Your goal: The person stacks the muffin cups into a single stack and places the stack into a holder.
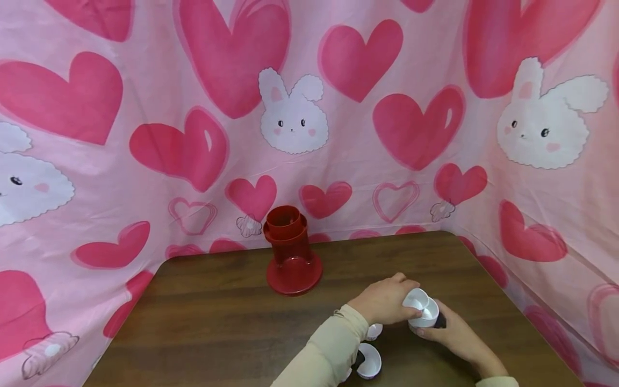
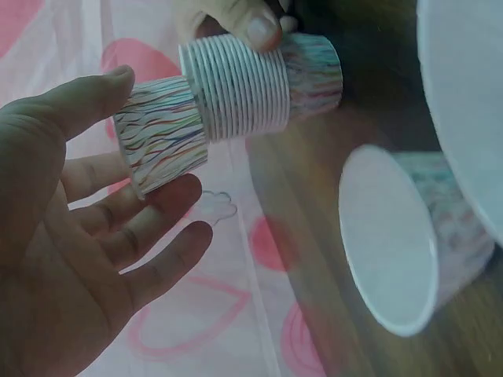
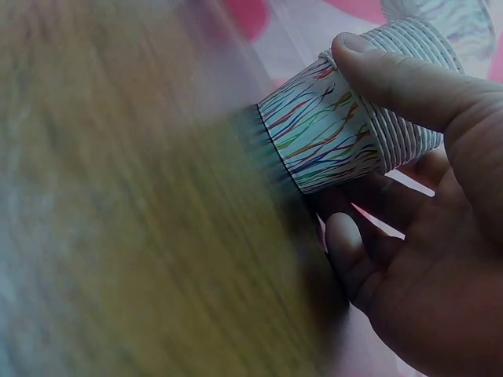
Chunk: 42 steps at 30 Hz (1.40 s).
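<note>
My right hand (image 1: 456,333) grips a stack of nested white paper cups (image 3: 409,94), thumb along the rims and fingers underneath. The cups' outsides carry wavy coloured lines. At the stack's mouth, my left hand (image 1: 387,301) holds a single paper cup (image 2: 161,129) between thumb and fingers. This cup's narrow end meets the stack's open end; how far it sits inside is hidden. On the table beneath my left forearm lie loose paper cups, one white cup (image 1: 369,361) with its mouth showing and another cup (image 1: 373,331) partly covered by the sleeve.
A red plastic stand (image 1: 294,266) with a round base and upright tube is at the back of the brown wooden table (image 1: 217,322). Pink cloth (image 1: 348,134) with hearts and rabbits hangs behind and along the sides.
</note>
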{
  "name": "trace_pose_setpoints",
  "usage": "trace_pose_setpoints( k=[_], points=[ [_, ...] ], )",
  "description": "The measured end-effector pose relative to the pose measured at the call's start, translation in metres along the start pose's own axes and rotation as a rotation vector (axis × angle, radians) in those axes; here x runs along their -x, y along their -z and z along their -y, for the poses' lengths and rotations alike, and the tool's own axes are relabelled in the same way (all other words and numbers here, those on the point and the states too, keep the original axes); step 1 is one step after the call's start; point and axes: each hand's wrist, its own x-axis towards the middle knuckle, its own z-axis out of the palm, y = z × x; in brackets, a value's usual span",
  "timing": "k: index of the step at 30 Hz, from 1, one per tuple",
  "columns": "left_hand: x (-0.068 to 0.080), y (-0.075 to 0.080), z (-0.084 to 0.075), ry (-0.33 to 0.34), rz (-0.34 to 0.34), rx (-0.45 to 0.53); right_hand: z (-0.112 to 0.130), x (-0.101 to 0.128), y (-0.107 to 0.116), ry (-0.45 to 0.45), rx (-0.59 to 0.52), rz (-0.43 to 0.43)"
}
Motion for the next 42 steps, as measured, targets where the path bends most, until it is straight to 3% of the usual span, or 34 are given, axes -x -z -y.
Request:
trace_pose_setpoints(
  k=[7,13,17,22,28,34,38,42],
  points=[
    [-0.012,-0.005,-0.011,-0.003,0.0,-0.001,0.001,0.0,0.001,0.0,-0.048,0.056],
    [-0.018,-0.012,-0.019,0.007,-0.021,-0.041,0.0,0.002,0.001,-0.018,-0.001,0.027],
    [-0.017,-0.019,-0.022,0.023,-0.019,-0.095,0.0,0.003,0.001,-0.026,-0.008,0.014],
    [-0.011,-0.024,-0.022,0.067,-0.004,-0.064,0.001,0.001,0.001,-0.006,-0.02,0.012],
    [0.007,-0.017,-0.024,0.039,0.093,-0.056,0.0,0.002,0.002,-0.015,-0.02,0.034],
    [0.031,0.007,-0.01,-0.012,0.124,0.023,0.001,0.0,0.002,-0.039,0.026,-0.009],
    [0.057,0.022,0.005,-0.046,0.101,0.099,0.001,-0.002,0.001,-0.058,0.05,-0.022],
    [0.092,0.028,0.02,-0.06,0.078,0.159,0.001,-0.001,-0.001,-0.068,0.057,-0.019]
  ],
)
